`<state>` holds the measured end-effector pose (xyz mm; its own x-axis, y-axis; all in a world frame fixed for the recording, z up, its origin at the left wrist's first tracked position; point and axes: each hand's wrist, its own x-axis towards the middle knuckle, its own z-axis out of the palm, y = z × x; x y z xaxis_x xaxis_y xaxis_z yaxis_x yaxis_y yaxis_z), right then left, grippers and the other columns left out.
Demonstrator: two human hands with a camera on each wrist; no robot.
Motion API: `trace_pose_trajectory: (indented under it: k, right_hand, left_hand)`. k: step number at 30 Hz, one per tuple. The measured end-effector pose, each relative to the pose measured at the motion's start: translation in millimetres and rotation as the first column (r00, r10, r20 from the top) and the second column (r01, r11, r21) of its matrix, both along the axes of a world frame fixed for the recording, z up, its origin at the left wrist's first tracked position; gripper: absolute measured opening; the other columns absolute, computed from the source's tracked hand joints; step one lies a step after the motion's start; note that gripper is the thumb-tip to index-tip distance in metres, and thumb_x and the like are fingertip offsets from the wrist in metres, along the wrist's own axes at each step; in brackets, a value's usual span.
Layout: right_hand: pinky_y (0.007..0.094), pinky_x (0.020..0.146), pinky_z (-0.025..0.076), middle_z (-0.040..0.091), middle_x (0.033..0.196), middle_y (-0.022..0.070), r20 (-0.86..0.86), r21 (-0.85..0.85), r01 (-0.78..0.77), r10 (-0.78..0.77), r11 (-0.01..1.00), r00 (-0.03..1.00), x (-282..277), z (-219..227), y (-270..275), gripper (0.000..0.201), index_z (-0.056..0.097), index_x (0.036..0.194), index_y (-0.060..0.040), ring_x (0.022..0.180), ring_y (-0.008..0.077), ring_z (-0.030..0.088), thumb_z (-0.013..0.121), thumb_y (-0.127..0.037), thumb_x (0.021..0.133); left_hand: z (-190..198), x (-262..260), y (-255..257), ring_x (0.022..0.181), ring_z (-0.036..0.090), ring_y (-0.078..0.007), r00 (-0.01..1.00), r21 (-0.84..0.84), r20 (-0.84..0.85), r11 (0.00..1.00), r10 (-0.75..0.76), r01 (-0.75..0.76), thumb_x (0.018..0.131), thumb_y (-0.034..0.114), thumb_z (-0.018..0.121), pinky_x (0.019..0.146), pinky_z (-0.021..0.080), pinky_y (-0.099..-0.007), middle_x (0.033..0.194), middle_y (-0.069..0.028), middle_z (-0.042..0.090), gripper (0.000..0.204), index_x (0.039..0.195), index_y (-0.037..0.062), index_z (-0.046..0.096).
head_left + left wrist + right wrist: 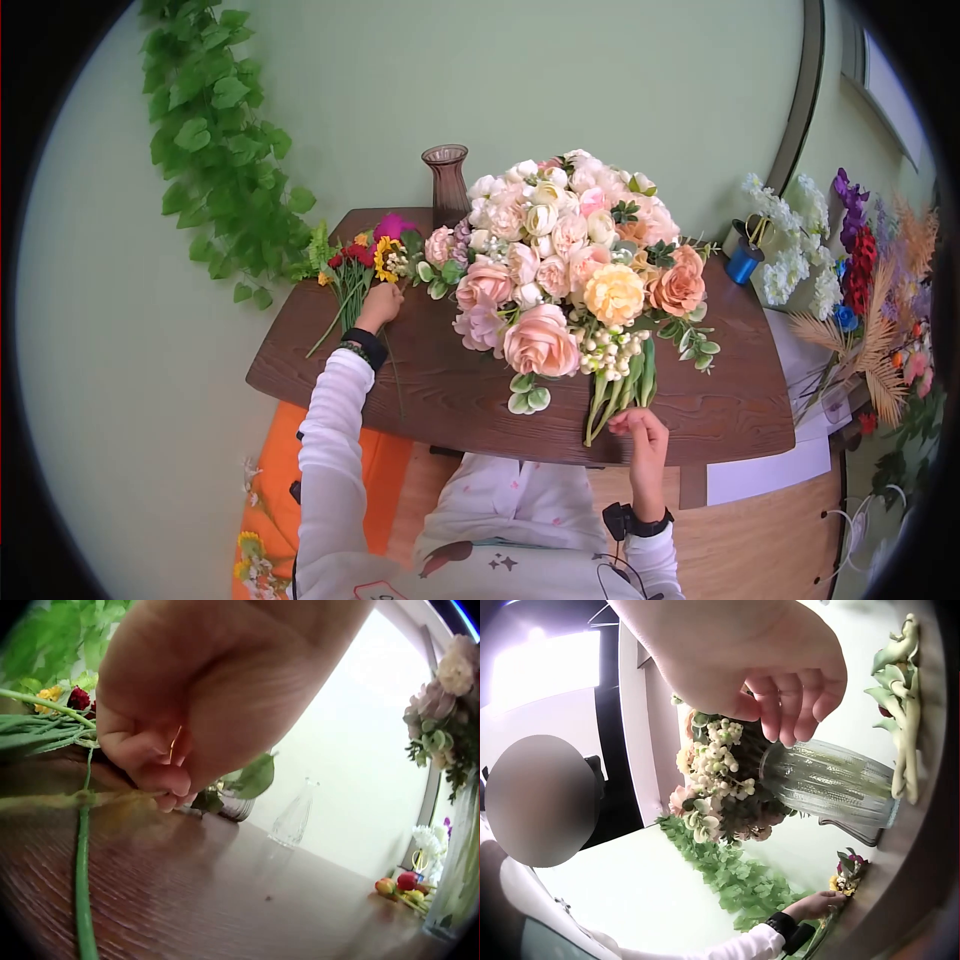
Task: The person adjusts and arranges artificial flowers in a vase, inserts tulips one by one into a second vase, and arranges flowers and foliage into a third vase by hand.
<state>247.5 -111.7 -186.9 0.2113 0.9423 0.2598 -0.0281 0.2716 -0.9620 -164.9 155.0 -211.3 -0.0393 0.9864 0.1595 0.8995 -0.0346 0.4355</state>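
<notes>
Head view showed me the sunflower (386, 258) at the left of the table (480, 405), bloom toward the wall (350, 100), long axis running toward the near edge. Red flowers (358, 254) lay just left; the bouquet (570, 250) stood right, blocking that side. The left hand (380, 306) pinched the sunflower below its bloom; the right hand (647, 436), loosely curled and free, hung near green stems (622, 390).

White sleeves (335, 425), black wristbands (370, 344), beaded bracelet (353, 350), star-printed top (480, 575), pale trousers (490, 500).
</notes>
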Motion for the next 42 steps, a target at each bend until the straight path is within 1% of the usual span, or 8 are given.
trace_pose_trajectory:
  k: [8, 11, 18, 19, 22, 24, 28, 42]
  right_hand:
    - [0.0233, 0.068, 0.044, 0.062, 0.078, 0.0073, 0.010, -0.022, -0.042, 0.042, 0.999, 0.999, -5, -2, 4, 0.020, 0.057, 0.080, 0.0020, 0.071, 0.0113, 0.055, 0.043, -0.009, 0.089]
    - [0.0236, 0.068, 0.044, 0.061, 0.080, 0.0069, -0.043, -0.016, -0.101, 0.100, 0.995, 0.994, -11, -1, 3, 0.020, 0.058, 0.080, 0.0017, 0.073, 0.0113, 0.055, 0.044, -0.008, 0.089]
    - [0.0251, 0.068, 0.044, 0.061, 0.080, 0.0083, 0.222, 0.093, -0.332, 0.306, 0.939, 0.926, -31, 24, -4, 0.014, 0.059, 0.093, 0.0021, 0.074, 0.0144, 0.056, 0.050, -0.004, 0.084]
    - [0.0251, 0.067, 0.044, 0.061, 0.080, 0.0083, 0.235, 0.100, -0.372, 0.341, 0.923, 0.910, -36, 32, -6, 0.015, 0.060, 0.094, 0.0018, 0.074, 0.0146, 0.056, 0.050, -0.004, 0.084]
    - [0.0257, 0.069, 0.044, 0.060, 0.082, 0.0109, 0.260, 0.072, -0.441, 0.410, 0.895, 0.875, -46, 50, -13, 0.021, 0.058, 0.100, 0.0034, 0.077, 0.0153, 0.056, 0.048, -0.005, 0.084]
    - [0.0259, 0.069, 0.044, 0.060, 0.090, 0.0094, 0.281, 0.178, -0.463, 0.406, 0.868, 0.869, -51, 53, -14, 0.026, 0.055, 0.108, 0.0015, 0.076, 0.0150, 0.056, 0.049, -0.001, 0.082]
    - [0.0278, 0.080, 0.043, 0.051, 0.109, 0.0118, 0.477, 0.282, -0.433, 0.267, 0.856, 0.837, -37, 11, -14, 0.042, 0.048, 0.118, 0.0000, 0.092, 0.0153, 0.051, 0.057, -0.012, 0.078]
    - [0.0344, 0.075, 0.042, 0.048, 0.082, 0.0083, -0.123, 0.468, 0.112, -0.061, 0.877, 0.991, -18, 61, -27, 0.021, 0.047, 0.099, -0.0018, 0.078, 0.0181, 0.050, 0.045, -0.021, 0.090]
  left_hand:
    - [90, 13, -35, 0.049, 0.049, -0.0090, 0.877, 0.433, 0.445, 0.901, -0.183, -0.031, 0.085, 0.015, 0.051, 0.049, 0.041, -0.0233, 0.058, -0.0028, 0.054, 0.015, 0.080, 0.0006, 0.055]
    - [130, 39, -86, 0.049, 0.047, -0.0043, 0.581, 0.495, 0.711, 0.869, -0.396, -0.014, 0.088, 0.014, 0.047, 0.047, 0.037, -0.0173, 0.060, -0.0002, 0.055, 0.016, 0.084, 0.0008, 0.053]
    - [129, 87, -184, 0.049, 0.052, -0.0132, 0.862, 0.728, 0.219, 0.665, -0.458, 0.168, 0.080, 0.005, 0.054, 0.042, 0.038, -0.0244, 0.070, -0.0041, 0.059, 0.006, 0.085, 0.0038, 0.057]
    - [132, 96, -189, 0.050, 0.053, -0.0219, 0.873, 0.822, -0.151, 0.432, -0.465, 0.372, 0.069, 0.003, 0.058, 0.043, 0.041, -0.0299, 0.068, -0.0061, 0.058, 0.018, 0.086, 0.0064, 0.060]
    - [134, 114, -214, 0.050, 0.053, -0.0217, 0.793, 0.624, -0.228, 0.540, -0.565, 0.565, 0.063, 0.005, 0.060, 0.043, 0.042, -0.0304, 0.067, -0.0044, 0.056, 0.025, 0.088, 0.0081, 0.062]
    - [121, 129, -219, 0.049, 0.053, -0.0178, 0.765, 0.745, -0.400, 0.307, -0.504, 0.592, 0.063, 0.009, 0.061, 0.042, 0.041, -0.0287, 0.067, -0.0018, 0.056, 0.025, 0.088, 0.0084, 0.062]
    - [105, 160, -230, 0.049, 0.048, -0.0106, 0.619, 0.657, -0.518, 0.190, -0.590, 0.730, 0.063, 0.009, 0.058, 0.043, 0.038, -0.0227, 0.069, 0.0016, 0.050, 0.034, 0.096, 0.0068, 0.061]
    - [101, 197, -232, 0.064, 0.058, -0.0110, 0.548, 0.641, -0.290, 0.266, -0.785, 0.720, 0.070, 0.014, 0.062, 0.050, 0.045, -0.0218, 0.097, -0.0039, 0.058, 0.034, 0.102, 0.0042, 0.059]
